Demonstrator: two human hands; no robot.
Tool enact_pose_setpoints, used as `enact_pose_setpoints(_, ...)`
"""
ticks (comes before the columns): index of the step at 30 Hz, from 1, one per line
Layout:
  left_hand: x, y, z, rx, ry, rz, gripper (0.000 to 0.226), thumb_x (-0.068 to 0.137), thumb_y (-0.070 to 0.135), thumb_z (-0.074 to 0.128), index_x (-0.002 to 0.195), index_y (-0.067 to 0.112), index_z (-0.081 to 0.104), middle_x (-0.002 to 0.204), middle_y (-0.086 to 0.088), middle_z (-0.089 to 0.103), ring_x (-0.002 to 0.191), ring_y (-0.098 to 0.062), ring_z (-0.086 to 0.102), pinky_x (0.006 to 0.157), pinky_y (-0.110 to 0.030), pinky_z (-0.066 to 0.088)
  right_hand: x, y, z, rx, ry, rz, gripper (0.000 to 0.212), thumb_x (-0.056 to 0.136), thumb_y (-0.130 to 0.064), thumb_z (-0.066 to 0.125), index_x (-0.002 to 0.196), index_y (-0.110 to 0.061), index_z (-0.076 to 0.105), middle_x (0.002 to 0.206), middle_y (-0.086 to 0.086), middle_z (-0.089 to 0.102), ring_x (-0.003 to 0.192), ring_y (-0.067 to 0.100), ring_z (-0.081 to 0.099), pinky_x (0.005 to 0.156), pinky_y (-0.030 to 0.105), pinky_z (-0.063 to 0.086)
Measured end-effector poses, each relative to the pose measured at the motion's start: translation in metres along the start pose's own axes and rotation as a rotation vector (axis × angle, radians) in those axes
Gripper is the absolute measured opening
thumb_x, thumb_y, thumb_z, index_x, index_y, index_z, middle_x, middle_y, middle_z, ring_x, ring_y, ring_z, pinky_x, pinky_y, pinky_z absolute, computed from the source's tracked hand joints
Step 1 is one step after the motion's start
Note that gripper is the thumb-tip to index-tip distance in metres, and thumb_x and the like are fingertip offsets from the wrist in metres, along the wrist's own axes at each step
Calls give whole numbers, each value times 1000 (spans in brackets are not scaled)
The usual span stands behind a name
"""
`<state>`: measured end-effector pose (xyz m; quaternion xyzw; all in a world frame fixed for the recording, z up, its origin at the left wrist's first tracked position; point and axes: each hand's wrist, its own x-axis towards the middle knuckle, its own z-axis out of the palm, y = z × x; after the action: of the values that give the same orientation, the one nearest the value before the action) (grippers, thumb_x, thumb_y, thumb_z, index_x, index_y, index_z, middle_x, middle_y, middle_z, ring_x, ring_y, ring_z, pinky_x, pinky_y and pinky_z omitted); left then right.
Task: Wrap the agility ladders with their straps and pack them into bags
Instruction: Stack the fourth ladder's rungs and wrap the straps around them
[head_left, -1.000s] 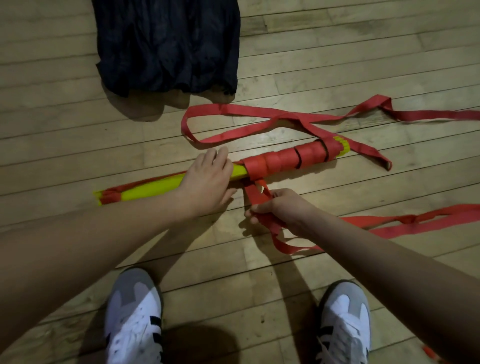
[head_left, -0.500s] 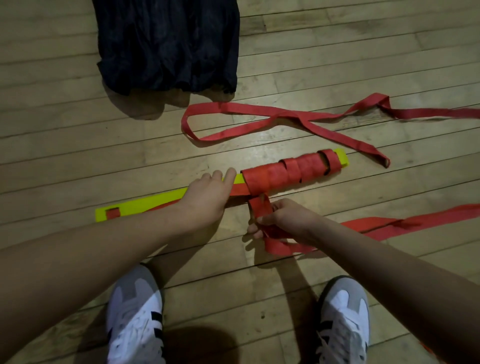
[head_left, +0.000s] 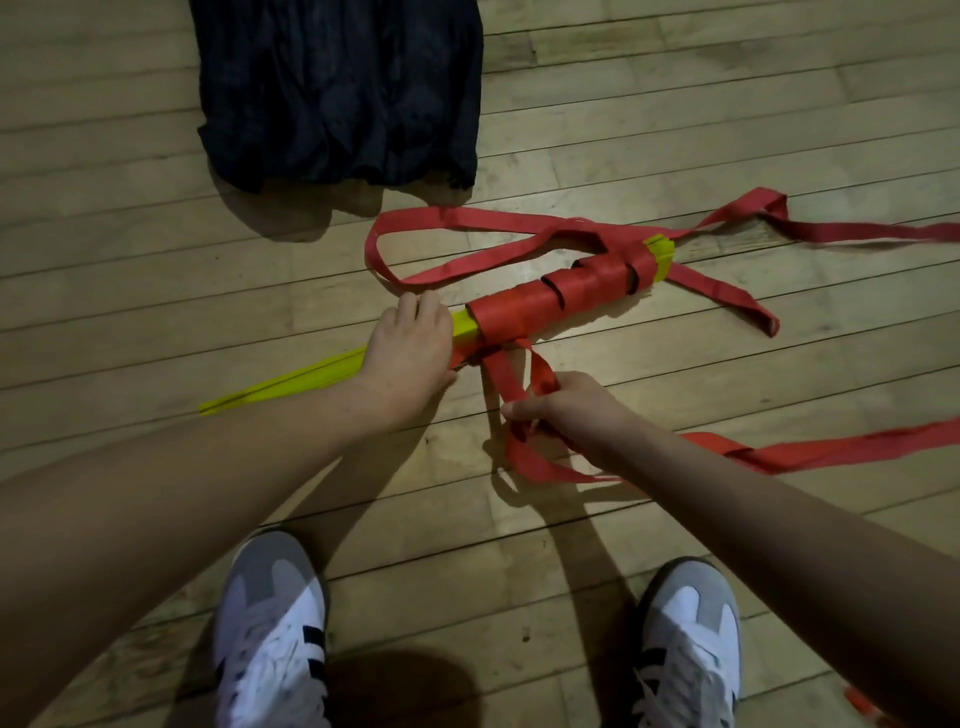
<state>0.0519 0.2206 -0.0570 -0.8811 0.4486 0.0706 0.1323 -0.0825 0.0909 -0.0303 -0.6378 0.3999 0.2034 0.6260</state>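
A wooden plank floor (head_left: 156, 270) fills the view, lit brightest around the middle. At the far edge, left of centre, lies a dark crumpled bag (head_left: 337, 88), flat on the boards and well apart from the hands. Next in size is the long red strap (head_left: 841, 449), which trails off to the right in two runs: a far one that loops on the floor just beyond the bundle, and a near one that stretches away past the right forearm. The bundle of yellow ladder rungs (head_left: 291, 382) lies across the middle of the floor, slanting from near-left to far-right; its right half is bound in several overlapping red turns, with a yellow tip showing at the far-right end, and its left half is bare. The left hand (head_left: 408, 353) grasps the bundle just left of the wrapped part, fingers curled over its far side. The right hand (head_left: 566, 410), just near of the bundle, pinches folded lengths of the strap that rise to the wrap, with a loose loop hanging below the fingers. Nearest of all are two white and grey sneakers (head_left: 272, 639), toes pointing away.
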Motion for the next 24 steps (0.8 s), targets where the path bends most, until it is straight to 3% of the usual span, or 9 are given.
enact_pose_setpoints(3,-13,4,2,-62,16,85,70,91,57,47,132,1,39,133,-16,37,117,-31,40,97,-38,35,1,3,5,10,5,-4,13,77,-5,74,82,-6,62,74,12,59,63,19,56,58,25,46)
enact_pose_setpoints(7,-33,8,2,-266,-49,114,46,97,37,44,127,3,43,126,-21,42,109,-38,49,89,-45,42,2,10,6,-7,-2,-31,17,74,5,71,77,-8,60,73,8,62,73,22,60,76,38,50)
enact_pose_setpoints(12,-39,18,-3,-199,-137,104,43,97,39,46,131,15,33,117,-12,50,105,-32,54,77,-38,43,-5,22,8,8,-52,1,14,79,6,65,75,-7,61,66,7,63,59,15,59,60,27,48)
enact_pose_setpoints(14,-37,21,-6,-221,-154,69,51,93,40,53,132,18,30,117,-12,50,106,-31,54,76,-38,43,-9,27,11,31,-81,29,4,87,-7,65,85,-10,63,76,8,64,68,16,60,63,24,48)
enact_pose_setpoints(17,-31,23,-7,-228,-158,19,59,89,43,61,131,15,29,118,-11,50,107,-30,53,77,-38,44,-8,31,8,-4,-94,83,10,91,-18,64,94,-9,64,89,11,67,84,23,65,75,33,50)
enact_pose_setpoints(20,-22,21,-7,-210,-142,-22,67,87,44,63,135,13,27,121,-11,50,107,-29,53,76,-37,46,-8,27,0,-28,-155,110,1,89,-6,62,89,-5,61,76,11,63,69,22,62,71,36,50)
enact_pose_setpoints(24,-6,12,-10,-176,-114,-38,67,89,41,61,139,11,27,124,-13,50,109,-29,53,78,-38,47,-10,21,-7,30,-278,114,13,87,7,55,85,-5,57,75,10,62,65,21,61,60,30,50)
